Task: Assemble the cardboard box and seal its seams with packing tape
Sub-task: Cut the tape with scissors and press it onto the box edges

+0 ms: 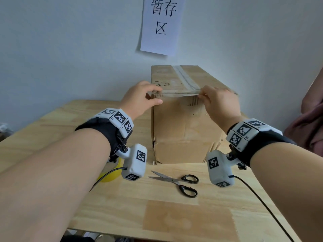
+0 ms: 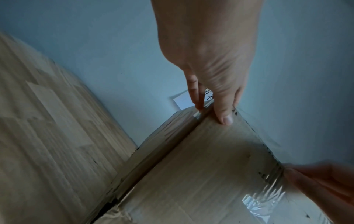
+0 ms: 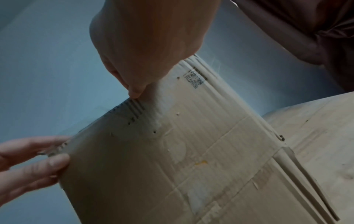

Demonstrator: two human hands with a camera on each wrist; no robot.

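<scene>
The cardboard box point(image 1: 181, 123) stood on the table point(image 1: 174, 215), its near top edge running between my hands. My left hand point(image 1: 139, 98) pinched the packing tape point(image 1: 180, 93) against the left corner; my right hand point(image 1: 220, 103) pinched the strip's other end, fingers curled.

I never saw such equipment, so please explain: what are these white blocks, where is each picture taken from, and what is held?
No machine: a person works bare-handed. The white blocks with black squares are wrist cameras; one picture comes from the head, two from the wrists. The left hand and right hand each pinch an end of a clear packing tape strip along the top edge of the tall brown cardboard box. Black-handled scissors lie on the pale wooden table.
</scene>
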